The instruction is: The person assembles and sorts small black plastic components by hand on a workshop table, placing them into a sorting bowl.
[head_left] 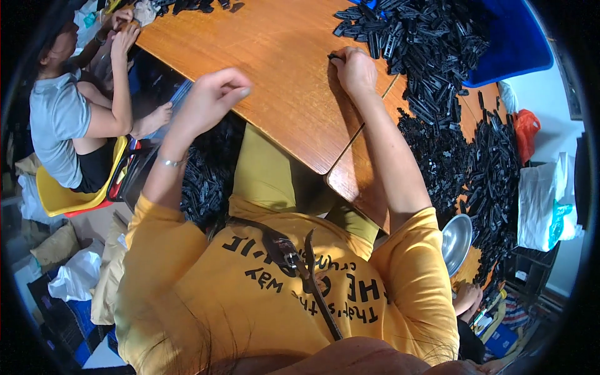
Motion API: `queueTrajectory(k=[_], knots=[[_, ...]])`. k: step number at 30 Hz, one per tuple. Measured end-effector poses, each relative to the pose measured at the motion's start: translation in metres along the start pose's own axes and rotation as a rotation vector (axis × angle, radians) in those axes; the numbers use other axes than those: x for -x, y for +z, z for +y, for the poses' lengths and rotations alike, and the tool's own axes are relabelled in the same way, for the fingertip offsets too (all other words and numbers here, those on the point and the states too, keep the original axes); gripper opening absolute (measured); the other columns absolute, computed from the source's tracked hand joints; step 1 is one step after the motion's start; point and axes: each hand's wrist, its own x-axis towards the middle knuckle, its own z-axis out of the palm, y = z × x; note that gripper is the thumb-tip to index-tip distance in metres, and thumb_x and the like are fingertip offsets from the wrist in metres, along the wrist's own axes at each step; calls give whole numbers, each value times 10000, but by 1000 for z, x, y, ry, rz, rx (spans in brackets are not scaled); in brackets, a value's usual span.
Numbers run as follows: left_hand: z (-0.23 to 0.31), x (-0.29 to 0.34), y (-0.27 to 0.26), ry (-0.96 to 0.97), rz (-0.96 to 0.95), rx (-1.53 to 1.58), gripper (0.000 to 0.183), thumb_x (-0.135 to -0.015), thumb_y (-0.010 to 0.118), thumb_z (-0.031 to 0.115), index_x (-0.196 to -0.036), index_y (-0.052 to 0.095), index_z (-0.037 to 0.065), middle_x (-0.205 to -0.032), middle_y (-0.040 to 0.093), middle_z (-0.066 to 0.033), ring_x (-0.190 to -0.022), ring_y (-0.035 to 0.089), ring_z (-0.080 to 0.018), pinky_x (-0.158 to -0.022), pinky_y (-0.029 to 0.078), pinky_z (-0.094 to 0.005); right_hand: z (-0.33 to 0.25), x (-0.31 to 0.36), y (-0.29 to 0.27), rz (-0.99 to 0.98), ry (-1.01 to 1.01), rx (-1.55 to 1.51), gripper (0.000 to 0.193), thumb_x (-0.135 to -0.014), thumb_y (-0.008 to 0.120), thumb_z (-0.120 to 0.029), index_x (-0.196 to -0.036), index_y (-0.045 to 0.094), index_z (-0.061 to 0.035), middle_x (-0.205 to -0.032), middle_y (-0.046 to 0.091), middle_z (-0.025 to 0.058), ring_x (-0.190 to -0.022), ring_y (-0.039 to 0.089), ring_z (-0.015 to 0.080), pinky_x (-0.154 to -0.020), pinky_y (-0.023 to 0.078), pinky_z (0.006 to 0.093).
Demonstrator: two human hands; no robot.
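My right hand (357,70) rests low over the wooden table (269,37), its fingers closed on a small black plastic piece (336,57). Just beyond it lies a large heap of long black plastic parts (425,47). Raised near the table's left edge is my left hand (219,95), slightly blurred, with its fingers curled in toward the thumb. Whatever those fingers may hold is hidden. Below that hand, beside my leg, more black plastic parts (209,178) are gathered in a pile.
A blue bin (525,59) stands behind the heap. Smaller black parts (437,159) and a metal bowl (456,244) lie to the right. On the left, a person (65,115) sits on a yellow chair (56,190). Another person's hand (467,299) shows at lower right.
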Motion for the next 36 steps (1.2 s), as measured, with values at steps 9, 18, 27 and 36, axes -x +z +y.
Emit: queueTrajectory(k=[9, 18, 27, 36], knots=[[24, -29, 60, 1, -102, 39, 97, -986, 706, 59, -1065, 705, 2, -944, 701, 15, -846, 627, -47, -778, 525, -210, 8, 53, -48, -137, 377, -1291, 133, -1009, 691, -117, -1096, 682, -18, -882, 703, 31, -693, 684, 111, -592, 561, 230], [54, -50, 143, 126, -210, 619, 301, -1019, 668, 98, -1302, 652, -4, -1113, 710, -42, -986, 652, -88, -885, 534, -236, 1, 122, -75, -372, 406, -1613, 167, -1017, 681, -156, -1052, 692, 6, -861, 733, 69, -638, 668, 114, -573, 547, 236], [-10, -109, 127, 154, 130, -180, 209, -947, 741, 158, -1129, 722, 57, -994, 738, -73, -901, 702, -200, -797, 566, -322, 10, 169, -47, -107, 306, -1008, 130, -1015, 642, -75, -985, 701, 36, -817, 691, 61, -624, 642, 126, -559, 519, 272], [-10, -205, 59, 235, 310, -830, 334, -948, 708, 256, -1240, 694, 93, -1173, 679, -159, -1186, 596, -361, -1009, 498, -487, 7, 176, -47, 103, 33, -582, 76, -923, 713, -87, -947, 725, -16, -880, 703, 167, -869, 687, 356, -759, 542, 418]])
